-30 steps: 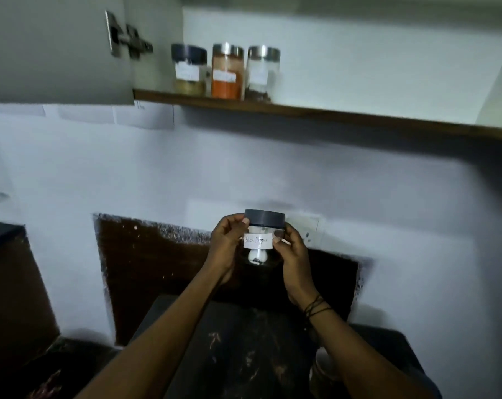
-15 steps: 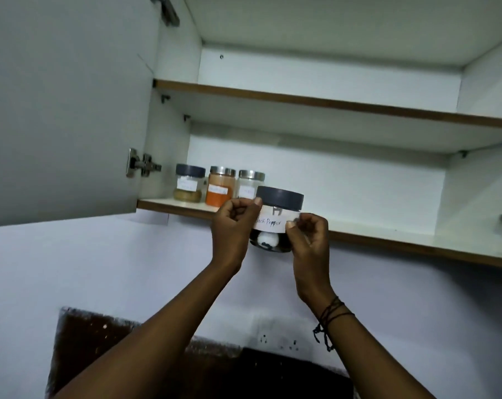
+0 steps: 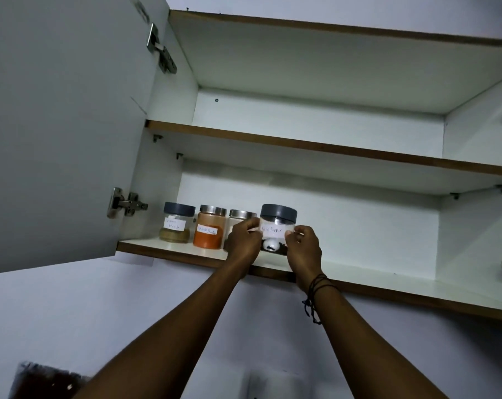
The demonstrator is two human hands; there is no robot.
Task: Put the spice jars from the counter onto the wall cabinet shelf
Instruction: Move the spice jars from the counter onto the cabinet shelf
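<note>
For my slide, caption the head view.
Both hands, left and right, set a pepper jar on the cabinet shelf.

I count four jars (image 3: 278,227) in all, two with grey lids and two with steel lids. I see two shelves (image 3: 169,249) and two hinges (image 3: 126,205).

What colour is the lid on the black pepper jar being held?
Dark grey lid on the black pepper jar, head view.

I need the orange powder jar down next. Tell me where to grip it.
Grip the orange powder jar round its steel lid and upper wall, coming from the open front of the shelf; it stands upright, and neighbouring jars crowd both sides, leaving only front and top free.
</note>
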